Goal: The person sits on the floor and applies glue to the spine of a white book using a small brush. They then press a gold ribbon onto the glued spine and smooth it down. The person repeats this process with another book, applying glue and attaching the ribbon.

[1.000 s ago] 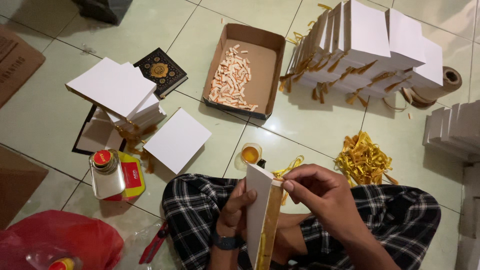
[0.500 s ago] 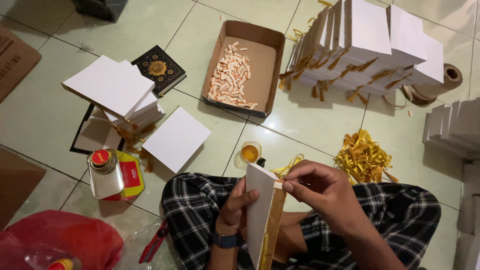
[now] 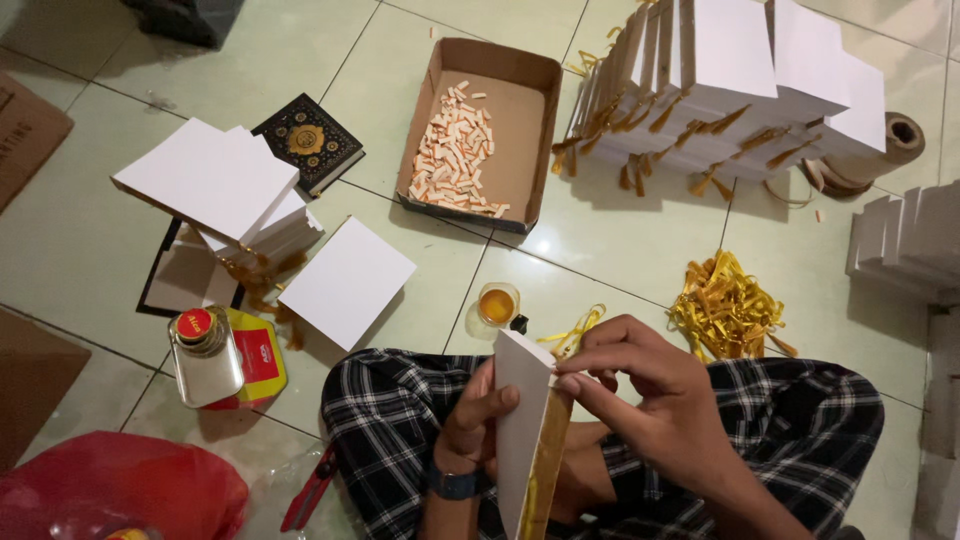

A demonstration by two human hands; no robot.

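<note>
While the white book block (image 3: 520, 430) stands upright over the person's lap, spine edge toward the camera, the left hand (image 3: 472, 420) cups its far side, fingers closed around it. The right hand (image 3: 640, 385) pinches narrow at the top corner of the spine, fingertips (image 3: 570, 382) pressing where a gold ribbon (image 3: 545, 470) runs down that edge. Compared with a second ago, little has shifted: the block has stayed in the same place, the left hand keeps its hold, and the right fingertips have closed a touch nearer the corner. By the look of it, the ribbon is being seated at the head of the spine. On the floor just beyond sit a small glue cup (image 3: 497, 304), a pile of gold ribbons (image 3: 725, 310) and a glue tin (image 3: 205, 355), all unmoved.
</note>
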